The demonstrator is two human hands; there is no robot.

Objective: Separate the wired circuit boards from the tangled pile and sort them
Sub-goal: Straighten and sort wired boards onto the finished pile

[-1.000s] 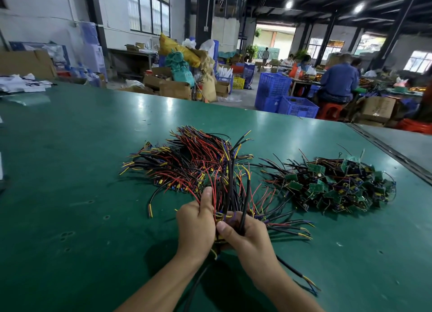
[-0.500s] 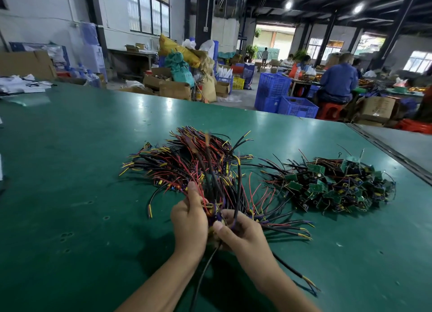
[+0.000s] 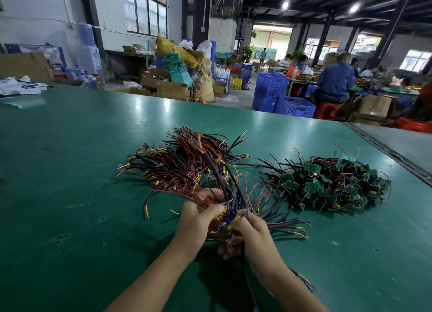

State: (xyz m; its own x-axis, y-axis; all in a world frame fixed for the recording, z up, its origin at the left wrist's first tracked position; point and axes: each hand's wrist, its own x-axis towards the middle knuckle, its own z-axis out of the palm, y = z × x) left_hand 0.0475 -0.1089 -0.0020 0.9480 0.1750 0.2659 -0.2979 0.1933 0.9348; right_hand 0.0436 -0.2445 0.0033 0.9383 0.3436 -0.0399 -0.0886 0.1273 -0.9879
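A tangled pile of red, black and yellow-tipped wires (image 3: pixel 182 162) lies mid-table on the green table (image 3: pixel 70 171). To its right sits a second pile of green circuit boards (image 3: pixel 332 185) with short wires. My left hand (image 3: pixel 198 218) and my right hand (image 3: pixel 250 230) meet at the near edge of the tangle and both grip one bunch of wired boards (image 3: pixel 225 220). A dark bundle of wires rises from that bunch toward the pile. Another dark wire hangs down between my wrists.
A seam and a grey strip (image 3: pixel 392 145) run along the table's right side. Papers (image 3: pixel 18 87) lie at the far left corner. Beyond the far edge stand cardboard boxes (image 3: pixel 173 89), blue crates (image 3: pixel 294 106) and seated workers (image 3: pixel 334 82).
Both hands have stayed at the near edge of the tangle. The upright dark wires they held have swung left and leaned back toward the pile, and my left thumb has lowered onto the bunch.
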